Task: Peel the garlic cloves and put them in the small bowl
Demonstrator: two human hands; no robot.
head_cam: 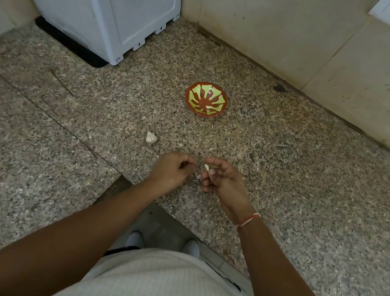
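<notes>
Garlic clove (206, 167), pale, pinched in right hand (219, 178) fingertips above the counter (290, 164).

Left hand (171, 170) just beside the grip, fingers curled, contents indiscernible. Garlic bulb (151, 137) lies left of the grip; small bowl (206, 99) well beyond; white appliance (97, 0) far left.

White checked shirt (163, 293), red-white wrist thread (249, 220).
</notes>
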